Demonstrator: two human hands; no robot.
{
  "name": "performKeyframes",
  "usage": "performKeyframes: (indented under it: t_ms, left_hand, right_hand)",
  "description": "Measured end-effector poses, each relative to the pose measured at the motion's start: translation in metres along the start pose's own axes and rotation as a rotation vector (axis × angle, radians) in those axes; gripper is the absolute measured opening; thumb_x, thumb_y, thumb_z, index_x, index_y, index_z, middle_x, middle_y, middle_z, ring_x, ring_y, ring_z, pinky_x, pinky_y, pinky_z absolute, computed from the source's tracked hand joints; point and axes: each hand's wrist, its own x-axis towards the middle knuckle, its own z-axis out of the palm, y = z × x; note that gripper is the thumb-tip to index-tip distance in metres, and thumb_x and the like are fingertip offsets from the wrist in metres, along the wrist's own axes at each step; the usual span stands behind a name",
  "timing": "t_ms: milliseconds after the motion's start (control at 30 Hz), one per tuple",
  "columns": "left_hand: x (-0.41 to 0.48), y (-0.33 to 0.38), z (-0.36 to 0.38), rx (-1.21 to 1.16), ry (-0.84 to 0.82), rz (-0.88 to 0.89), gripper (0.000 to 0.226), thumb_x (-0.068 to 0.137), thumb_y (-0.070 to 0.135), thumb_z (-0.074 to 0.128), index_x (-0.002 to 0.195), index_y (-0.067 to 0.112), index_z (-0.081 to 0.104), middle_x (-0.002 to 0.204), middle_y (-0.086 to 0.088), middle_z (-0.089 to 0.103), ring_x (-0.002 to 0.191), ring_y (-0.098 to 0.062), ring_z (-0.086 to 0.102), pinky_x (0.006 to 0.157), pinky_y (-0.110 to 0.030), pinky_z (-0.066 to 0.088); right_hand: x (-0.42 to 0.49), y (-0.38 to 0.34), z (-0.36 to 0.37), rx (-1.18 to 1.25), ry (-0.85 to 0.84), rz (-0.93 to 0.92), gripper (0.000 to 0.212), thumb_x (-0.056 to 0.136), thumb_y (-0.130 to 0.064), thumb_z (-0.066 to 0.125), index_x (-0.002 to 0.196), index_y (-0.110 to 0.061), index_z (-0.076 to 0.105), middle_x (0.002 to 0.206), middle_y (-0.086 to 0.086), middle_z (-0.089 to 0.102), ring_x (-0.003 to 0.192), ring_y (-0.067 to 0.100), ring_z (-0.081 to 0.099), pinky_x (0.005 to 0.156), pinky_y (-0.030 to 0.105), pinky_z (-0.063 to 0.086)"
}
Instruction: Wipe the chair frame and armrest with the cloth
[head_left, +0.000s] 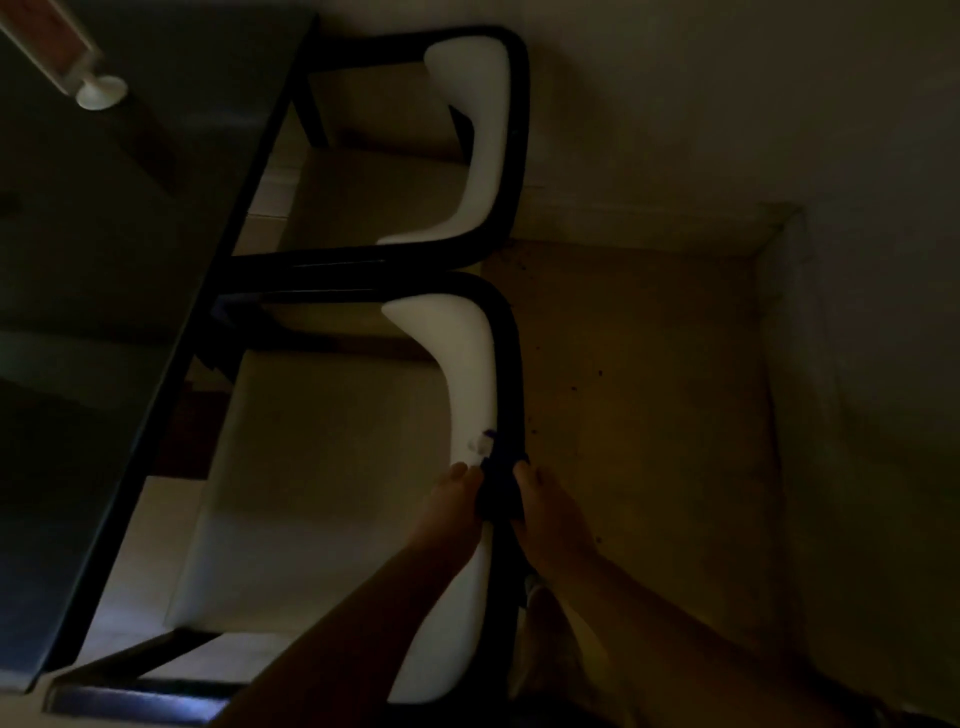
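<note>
Head view, both hands (501, 512) pinching cloth (500, 488) on chair frame (511, 364)

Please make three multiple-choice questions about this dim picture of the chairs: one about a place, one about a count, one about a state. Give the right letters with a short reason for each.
1. Where is the dark cloth?
A. on the table
B. on the back rail of the near chair, between the two hands
C. on the floor

2. How many chairs with a white backrest are in view?
A. one
B. two
C. three

3. What are the hands doing?
A. both hang free
B. only one touches the chair
C. both hold the cloth against the frame

Answers:
1 B: the cloth sits on the near chair rail, between the left hand and the right hand.
2 B: a far chair stands beyond the near one.
3 C: fingers of both hands close on the cloth at the black frame.
</note>
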Motion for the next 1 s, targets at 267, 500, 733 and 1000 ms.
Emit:
performKeyframes:
  t_ms: [267,500,733,1000]
  left_hand:
    - [-0.102,-0.030,0.042,0.065,-0.110,0.065,0.020,0.091,0.016,0.050,0.107,0.008,0.058,0.110,-0.012,0.060,0.098,-0.026,0.058,0.084,-0.033,0.049]
    - [-0.169,-0.053,0.067,0.105,-0.170,0.045,0.028,0.092,0.018,0.052,0.119,0.016,0.051,0.113,-0.003,0.058,0.101,-0.018,0.056,0.086,-0.027,0.047]
    - [-0.194,-0.063,0.070,0.163,-0.230,0.042,0.021,0.090,0.013,0.049,0.110,0.013,0.055,0.116,-0.007,0.056,0.106,-0.021,0.054,0.090,-0.031,0.046]
    - [-0.179,-0.047,0.058,0.328,-0.223,0.112,0.038,0.090,0.023,0.049,0.126,0.012,0.042,0.127,-0.007,0.045,0.116,-0.026,0.046,0.098,-0.034,0.042]
  right_hand:
    - [-0.101,-0.002,0.056,-0.057,-0.103,0.097,0.055,0.094,-0.021,0.052,0.144,-0.021,0.027,0.136,0.009,0.044,0.115,0.024,0.053,0.091,0.036,0.050]
    - [-0.154,0.000,0.102,-0.174,-0.244,0.156,0.058,0.090,-0.037,0.049,0.137,-0.034,0.016,0.137,0.007,0.043,0.112,0.027,0.053,0.093,0.046,0.048]
    - [-0.167,-0.014,0.111,-0.247,-0.410,0.201,0.057,0.096,-0.028,0.047,0.147,-0.021,0.021,0.146,0.013,0.039,0.127,0.031,0.045,0.098,0.041,0.040]
    - [-0.170,-0.023,0.075,-0.161,-0.322,0.189,0.051,0.091,-0.033,0.054,0.137,-0.022,0.034,0.138,0.010,0.041,0.120,0.030,0.048,0.097,0.043,0.044]
